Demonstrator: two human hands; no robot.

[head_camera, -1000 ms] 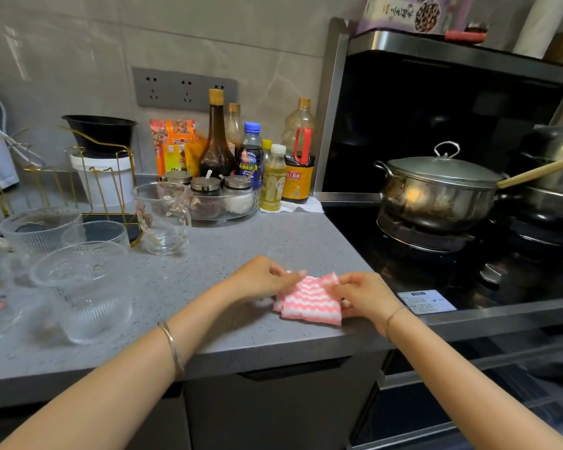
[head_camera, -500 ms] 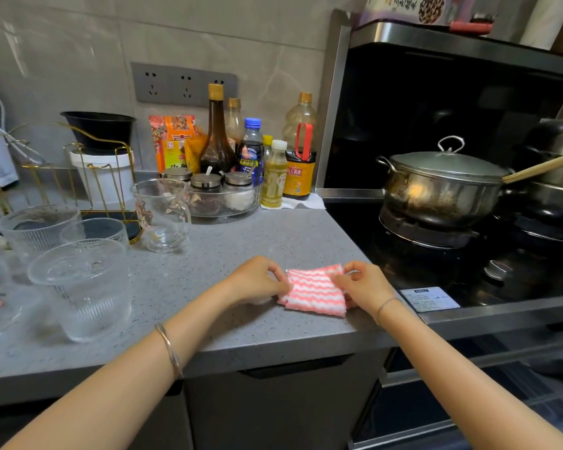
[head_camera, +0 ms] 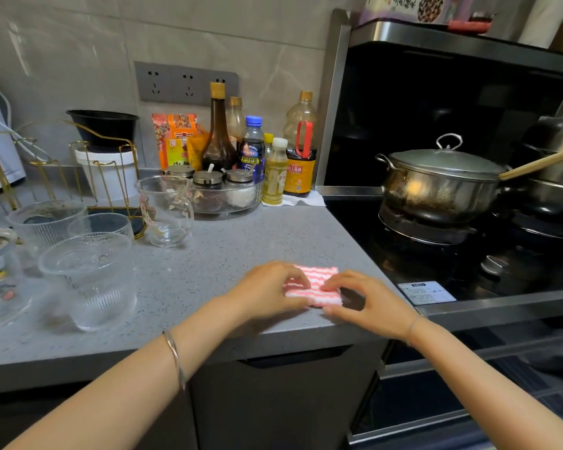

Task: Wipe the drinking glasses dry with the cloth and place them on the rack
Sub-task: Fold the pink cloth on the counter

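— Grey speckled table (head_camera: 208,254) runs along the tiled wall, with a black stove (head_camera: 364,241) at its right end and a lidded steel pot (head_camera: 436,190) on a burner. What's on the left?
— A gold wire rack (head_camera: 111,164) at the back, with a white tub (head_camera: 111,177) showing through its wires.
— And the glasses?
— On the table just in front of the rack: a ribbed glass (head_camera: 88,280) nearest the front, a wide ribbed glass (head_camera: 46,219) and a smaller glass (head_camera: 101,224) behind it, and a handled glass mug (head_camera: 166,212) to their right.
— The hands?
— Both are low by the table's front edge, well apart from the glasses. The left hand (head_camera: 267,290) curls its fingers over the left side of the cloth (head_camera: 316,284). The right hand (head_camera: 368,303) pinches the right side, thumb at the near corner. Each grip is narrow and holds the cloth.
— How does the cloth lie?
— Pink and white stripes, folded into a small square, flat on the table between the two hands.
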